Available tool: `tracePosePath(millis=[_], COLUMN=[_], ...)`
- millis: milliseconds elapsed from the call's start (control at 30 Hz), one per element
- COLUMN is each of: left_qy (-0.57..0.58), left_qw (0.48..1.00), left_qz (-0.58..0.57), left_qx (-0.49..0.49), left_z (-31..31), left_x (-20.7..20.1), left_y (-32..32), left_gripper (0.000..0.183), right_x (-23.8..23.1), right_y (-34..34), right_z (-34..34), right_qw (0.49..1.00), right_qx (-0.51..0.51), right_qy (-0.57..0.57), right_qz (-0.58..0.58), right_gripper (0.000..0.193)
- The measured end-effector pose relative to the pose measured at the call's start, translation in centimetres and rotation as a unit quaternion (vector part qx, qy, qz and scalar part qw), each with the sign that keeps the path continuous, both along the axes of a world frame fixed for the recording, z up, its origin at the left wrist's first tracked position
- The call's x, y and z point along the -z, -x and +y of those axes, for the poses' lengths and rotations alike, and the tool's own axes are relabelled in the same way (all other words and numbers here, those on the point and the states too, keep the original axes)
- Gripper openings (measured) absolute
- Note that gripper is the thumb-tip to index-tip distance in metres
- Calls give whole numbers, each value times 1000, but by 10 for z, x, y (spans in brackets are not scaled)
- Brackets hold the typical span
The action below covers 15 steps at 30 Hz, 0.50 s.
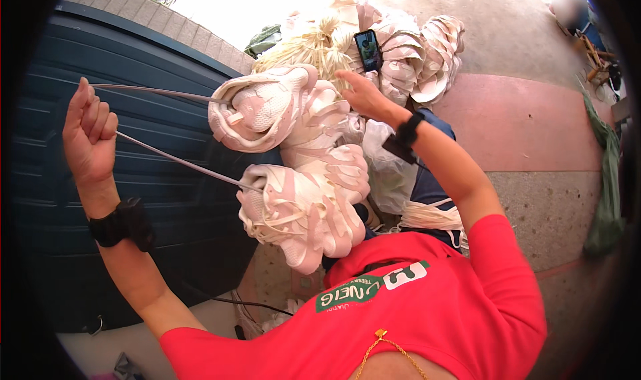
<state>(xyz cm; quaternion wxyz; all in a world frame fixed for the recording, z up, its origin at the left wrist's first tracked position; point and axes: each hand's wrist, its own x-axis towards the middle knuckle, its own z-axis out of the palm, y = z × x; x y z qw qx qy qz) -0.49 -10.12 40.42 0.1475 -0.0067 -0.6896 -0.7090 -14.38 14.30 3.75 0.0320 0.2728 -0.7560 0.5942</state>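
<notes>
My left hand (91, 130) is raised at the left, closed in a fist around a grey cord (160, 94). Two taut lengths of the cord run from it to the right. One enters the opening of an upper shoe upper (264, 110), pale pink and white, and the other enters a lower shoe upper (287, 206). More uppers are nested behind both in curved stacks. My right hand (366, 98) is over the pile at the centre, its fingers stretched toward a bundle of cream laces (324, 43). Whether its fingertips touch anything is unclear.
A dark blue-green ribbed panel (167, 213) stands close on the left. A phone (368, 50) leans on the pile, beside further stacked uppers (437, 60). White laces (434, 214) lie by my lap. Green cloth (604, 180) hangs at the far right.
</notes>
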Motion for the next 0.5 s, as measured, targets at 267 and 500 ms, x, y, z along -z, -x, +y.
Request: tracePosePath(millis=[267,500], left_qy=[24,-4], left_qw=[1000,998], left_qz=[-6,0], left_qx=[1,55], left_z=[1,14], left_x=[2,17], left_y=[12,39], left_gripper=[30,28], right_x=[28,74], right_y=[36,34], right_z=[-35,53], right_qw=[951,934], right_qx=[-78,-318], right_qy=[-299,-161], right_qz=[33,7], right_gripper=[31,40])
